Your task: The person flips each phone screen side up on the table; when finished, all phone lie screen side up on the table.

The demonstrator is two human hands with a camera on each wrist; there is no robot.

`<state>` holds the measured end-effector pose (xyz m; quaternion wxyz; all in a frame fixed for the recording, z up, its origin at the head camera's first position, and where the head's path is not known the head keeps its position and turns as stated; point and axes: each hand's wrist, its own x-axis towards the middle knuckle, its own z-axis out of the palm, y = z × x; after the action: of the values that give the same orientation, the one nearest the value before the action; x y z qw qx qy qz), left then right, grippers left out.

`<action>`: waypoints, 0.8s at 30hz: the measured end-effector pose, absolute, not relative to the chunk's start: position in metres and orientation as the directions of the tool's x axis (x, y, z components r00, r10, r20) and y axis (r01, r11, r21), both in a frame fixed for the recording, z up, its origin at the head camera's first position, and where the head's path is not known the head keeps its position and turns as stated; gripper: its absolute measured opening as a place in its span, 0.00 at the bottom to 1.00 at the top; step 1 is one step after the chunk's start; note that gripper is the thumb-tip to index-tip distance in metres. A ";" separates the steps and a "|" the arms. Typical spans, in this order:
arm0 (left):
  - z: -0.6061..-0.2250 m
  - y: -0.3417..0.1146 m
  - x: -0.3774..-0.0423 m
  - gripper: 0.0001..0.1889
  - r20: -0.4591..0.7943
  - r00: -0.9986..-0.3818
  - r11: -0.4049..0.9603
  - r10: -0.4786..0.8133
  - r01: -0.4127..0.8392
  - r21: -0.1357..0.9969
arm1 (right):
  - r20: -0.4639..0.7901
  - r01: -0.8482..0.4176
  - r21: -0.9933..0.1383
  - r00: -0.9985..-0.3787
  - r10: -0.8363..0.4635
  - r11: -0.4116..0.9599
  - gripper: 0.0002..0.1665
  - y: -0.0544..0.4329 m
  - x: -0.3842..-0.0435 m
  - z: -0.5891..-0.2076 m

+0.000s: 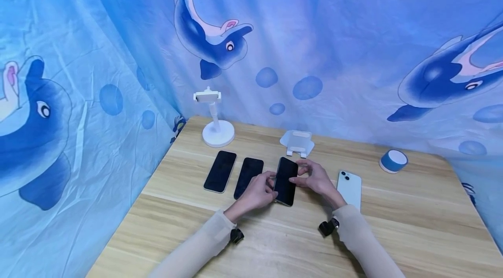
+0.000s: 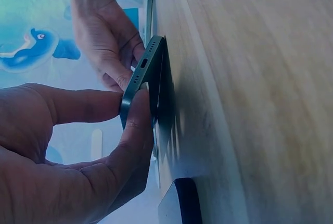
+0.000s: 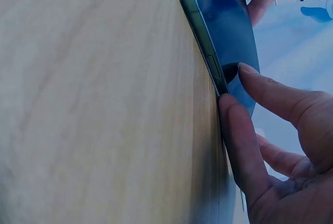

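Both hands hold a dark-screened smartphone [image 1: 286, 182], screen up, close over the wooden table. At its lower left part, my left hand [image 1: 257, 190] pinches the edge between thumb and fingers. My right hand [image 1: 314, 176] grips the right edge; in the right wrist view the thumb lies over the screen and a finger sits under the greenish side frame [image 3: 202, 39]. The left wrist view shows the phone's port end [image 2: 144, 63], tilted to the tabletop. A second black-screened phone [image 1: 245, 177] lies just left, partly hidden by my left hand.
Another black-screened phone [image 1: 220, 171] lies farther left. A white round-based phone stand [image 1: 218, 134] and a small white folding stand [image 1: 299, 142] are at the back. Right of my right hand lies a pale phone, back up [image 1: 349, 188]; a blue-and-white cylinder [image 1: 393, 161] stands beyond.
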<state>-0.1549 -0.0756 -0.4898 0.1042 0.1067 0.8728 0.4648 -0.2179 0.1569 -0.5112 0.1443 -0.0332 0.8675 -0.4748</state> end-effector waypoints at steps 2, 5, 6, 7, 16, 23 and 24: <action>-0.489 -0.075 -0.154 0.31 -0.083 -0.956 0.553 0.280 0.090 0.828 | -0.215 0.079 -0.835 -0.958 -0.191 0.545 0.43 0.157 -0.218 -0.512; -0.490 -0.075 -0.154 0.31 -0.087 -0.957 0.558 0.275 0.085 0.826 | -0.213 0.078 -0.837 -0.958 -0.191 0.542 0.43 0.156 -0.218 -0.513; -0.490 -0.075 -0.153 0.31 -0.090 -0.958 0.561 0.273 0.083 0.824 | -0.215 0.081 -0.840 -0.958 -0.192 0.537 0.43 0.156 -0.218 -0.513; -0.490 -0.075 -0.153 0.31 -0.093 -0.958 0.564 0.272 0.080 0.822 | -0.216 0.082 -0.842 -0.957 -0.195 0.533 0.43 0.156 -0.218 -0.513; -0.494 -0.077 -0.154 0.31 -0.103 -0.958 0.591 0.267 0.079 0.803 | -0.231 0.111 -0.882 -0.950 -0.213 0.459 0.42 0.152 -0.215 -0.513; -0.495 -0.076 -0.151 0.30 -0.082 -0.958 0.604 0.276 0.106 0.790 | -0.230 0.106 -0.875 -0.950 -0.213 0.472 0.42 0.151 -0.212 -0.510; -0.494 -0.076 -0.151 0.30 -0.077 -0.958 0.610 0.277 0.113 0.784 | -0.232 0.108 -0.877 -0.949 -0.215 0.469 0.42 0.151 -0.212 -0.510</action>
<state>-0.1510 -0.0758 -0.4944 0.0956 0.1093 0.8922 0.4277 -0.2117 0.1511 -0.5100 0.1570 -0.0315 0.8425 -0.5143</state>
